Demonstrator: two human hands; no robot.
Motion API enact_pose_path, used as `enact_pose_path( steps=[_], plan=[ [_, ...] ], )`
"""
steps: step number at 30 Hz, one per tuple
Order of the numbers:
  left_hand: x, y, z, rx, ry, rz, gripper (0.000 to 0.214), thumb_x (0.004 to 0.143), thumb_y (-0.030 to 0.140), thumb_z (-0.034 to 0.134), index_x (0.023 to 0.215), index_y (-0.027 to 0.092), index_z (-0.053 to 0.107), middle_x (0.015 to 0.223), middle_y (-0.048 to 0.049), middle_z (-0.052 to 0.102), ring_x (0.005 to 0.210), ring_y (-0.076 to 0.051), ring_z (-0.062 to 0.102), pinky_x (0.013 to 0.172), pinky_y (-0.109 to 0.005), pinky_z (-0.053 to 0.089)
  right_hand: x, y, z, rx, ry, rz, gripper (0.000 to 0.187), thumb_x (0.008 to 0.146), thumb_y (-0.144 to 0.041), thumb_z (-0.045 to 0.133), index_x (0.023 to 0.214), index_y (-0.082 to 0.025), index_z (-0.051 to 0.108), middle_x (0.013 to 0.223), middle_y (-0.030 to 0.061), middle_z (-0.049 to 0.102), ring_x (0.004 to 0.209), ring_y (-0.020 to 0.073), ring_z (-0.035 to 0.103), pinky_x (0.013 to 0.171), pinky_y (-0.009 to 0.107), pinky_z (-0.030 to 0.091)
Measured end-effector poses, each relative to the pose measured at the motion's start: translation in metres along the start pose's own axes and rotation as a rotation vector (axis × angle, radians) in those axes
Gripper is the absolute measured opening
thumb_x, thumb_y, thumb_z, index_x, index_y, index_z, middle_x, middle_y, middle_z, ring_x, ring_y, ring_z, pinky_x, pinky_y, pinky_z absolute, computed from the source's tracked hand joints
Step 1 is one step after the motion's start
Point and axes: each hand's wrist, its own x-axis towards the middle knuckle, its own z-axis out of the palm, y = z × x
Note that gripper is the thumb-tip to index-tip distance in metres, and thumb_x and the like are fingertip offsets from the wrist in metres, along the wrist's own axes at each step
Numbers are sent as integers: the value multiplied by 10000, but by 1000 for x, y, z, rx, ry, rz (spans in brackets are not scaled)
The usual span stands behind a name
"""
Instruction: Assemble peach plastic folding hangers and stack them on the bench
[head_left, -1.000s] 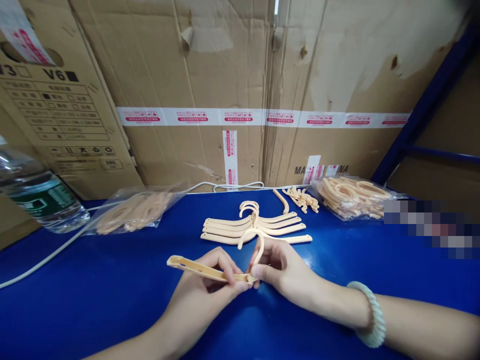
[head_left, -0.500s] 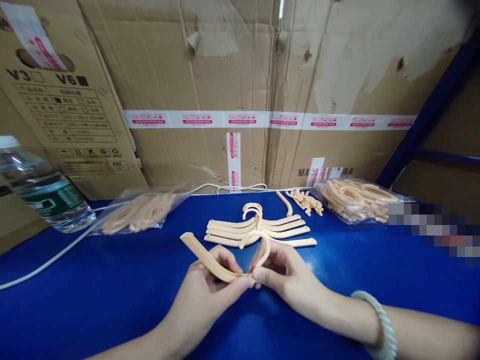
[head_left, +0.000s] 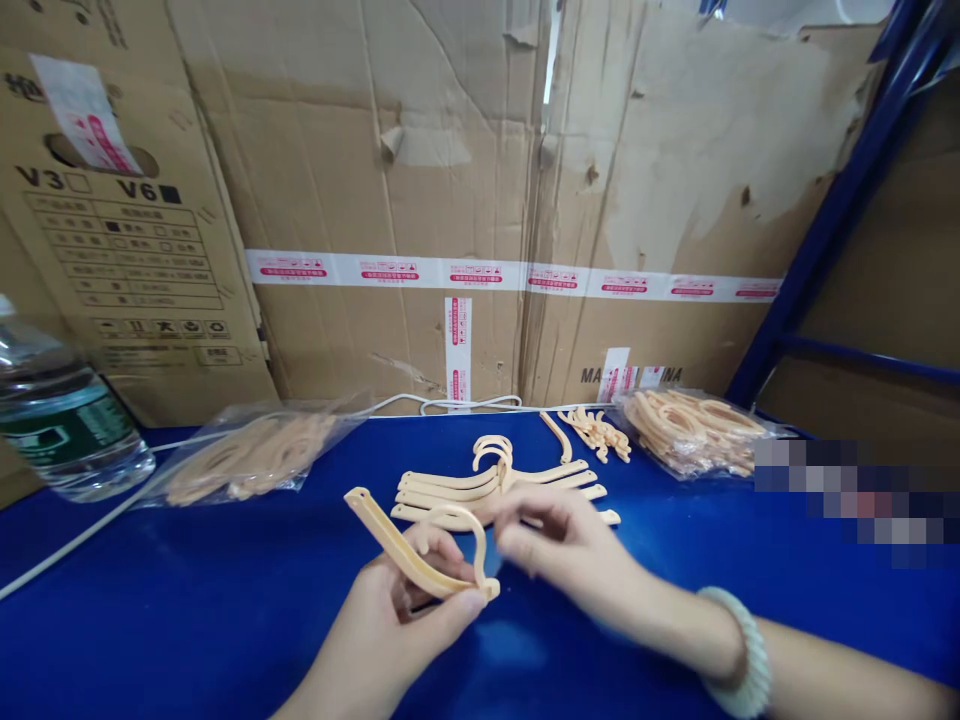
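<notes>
My left hand [head_left: 401, 615] pinches a beige plastic hanger arm [head_left: 397, 545] near its inner end. A curved hook [head_left: 480, 535] rises from that end and arches over my left fingers. My right hand [head_left: 574, 545], with a pale braided band on its wrist, hovers just right of the hook and does not touch it. Its fingers are loosely curled, slightly blurred and appear to hold nothing. Behind it lie several assembled hangers [head_left: 450, 486] in an overlapping row, their right arms partly covered by my right hand.
A loose hanger arm [head_left: 556, 437] lies by a pile of small hooks [head_left: 598, 433]. Clear bags of beige parts sit at left [head_left: 251, 455] and right [head_left: 694, 430]. A water bottle [head_left: 75, 430] and white cable [head_left: 82, 540] are at left. Cardboard [head_left: 375, 340] stands behind the blue table [head_left: 187, 610].
My right hand has let go of the hook and moved slightly away from it. The left hand keeps the arm and hook and has shifted slightly left and down in view.
</notes>
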Motion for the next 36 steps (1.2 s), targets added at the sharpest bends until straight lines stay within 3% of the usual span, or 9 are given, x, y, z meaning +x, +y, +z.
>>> enact_pose_path(
  steps=[2,4,7,11,19,22,27,31,36],
  plan=[
    [0,1,0,-17,-10,4,281,675,345,798,728,200,564,718,12,616,691,-184,627,615,-259,470,16,-1,-33,-361,76,-143,313,978,-402,507,1171,-198,644,844,34,642,700,158,564,608,269,444],
    [0,1,0,-45,-27,-4,283,682,347,800,737,196,567,723,7,624,692,-185,638,614,-260,472,32,1,-71,-721,75,-268,232,944,-269,535,1105,-204,690,896,58,652,809,193,582,721,321,469],
    [-1,4,2,-108,-39,-62,314,664,349,829,734,190,567,693,13,653,665,-173,657,636,-258,492,47,12,-117,-877,26,-257,260,831,-63,558,935,-194,756,914,92,656,912,244,561,845,403,440],
    [-3,10,3,-151,-36,-124,335,651,387,856,692,175,600,688,25,671,639,-148,677,626,-225,503,48,27,-140,-1007,-102,-204,422,688,86,524,869,-191,784,899,99,643,892,249,563,802,374,449],
    [-3,14,-1,-117,-58,-176,251,692,347,847,747,167,680,675,-8,741,701,-145,707,667,-190,516,46,33,-137,-976,-123,-226,212,830,-68,575,794,-191,744,884,83,608,865,226,577,790,341,454],
    [-4,18,-1,-135,-50,-206,241,676,313,854,744,160,681,686,-13,750,715,-144,716,672,-178,517,44,31,-135,-886,-23,-260,144,901,-203,561,842,-187,692,869,72,589,816,213,572,763,335,464],
    [-4,18,-2,-184,-58,-227,272,696,327,851,791,157,662,708,-26,756,748,-140,714,702,-174,518,35,15,-114,-681,244,-285,221,1012,-368,425,1064,-191,547,720,1,536,624,157,506,555,262,407],
    [-2,13,-6,-195,-72,-220,262,736,327,829,836,166,648,752,-21,754,772,-126,691,719,-172,509,23,-5,-78,-186,336,-180,243,967,-394,547,1088,-187,584,671,-11,580,621,136,528,574,241,422],
    [0,14,-7,-221,-72,-230,285,700,336,850,804,164,650,741,-12,738,762,-128,681,710,-181,509,5,-14,-36,447,206,118,268,885,-405,684,1051,-195,682,851,42,676,724,124,579,644,222,460]
  ],
)
